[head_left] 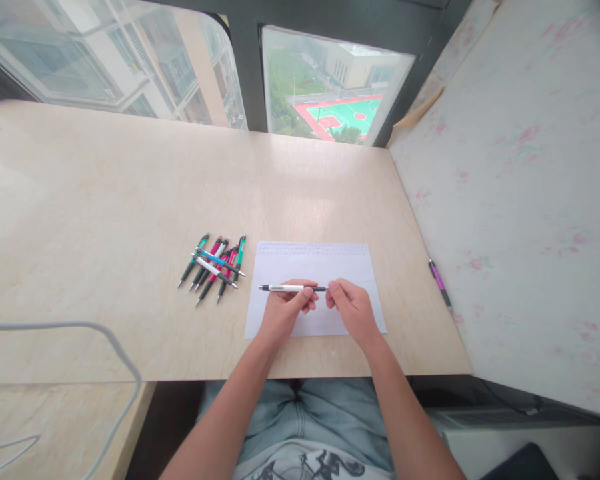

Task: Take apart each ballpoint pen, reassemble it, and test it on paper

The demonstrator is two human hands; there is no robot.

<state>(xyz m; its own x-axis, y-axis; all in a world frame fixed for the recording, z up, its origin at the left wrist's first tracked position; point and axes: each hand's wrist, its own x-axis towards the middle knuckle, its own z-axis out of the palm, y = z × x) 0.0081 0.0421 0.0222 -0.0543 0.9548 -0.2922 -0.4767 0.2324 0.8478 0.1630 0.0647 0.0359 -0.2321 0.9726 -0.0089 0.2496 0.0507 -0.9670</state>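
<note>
A white pen with a black grip [283, 288] lies level across my left hand [284, 310], pinched between the thumb and the fingers. Its clip end points left and its tip points right. At that tip, the fingers of my right hand [350, 305] are closed in a pinch; what lies between the fingertips is largely hidden. Both hands are just above a sheet of white paper [313, 267], which has rows of small, faint writing along its top edge.
Left of the paper lies a loose pile of several pens [217, 267] in green, pink, blue and white. A purple pen [439, 283] rests by the papered wall [520, 200] at right. A grey cable [105, 330] loops at lower left. Windows [337, 90] line the table's [130, 180] far side.
</note>
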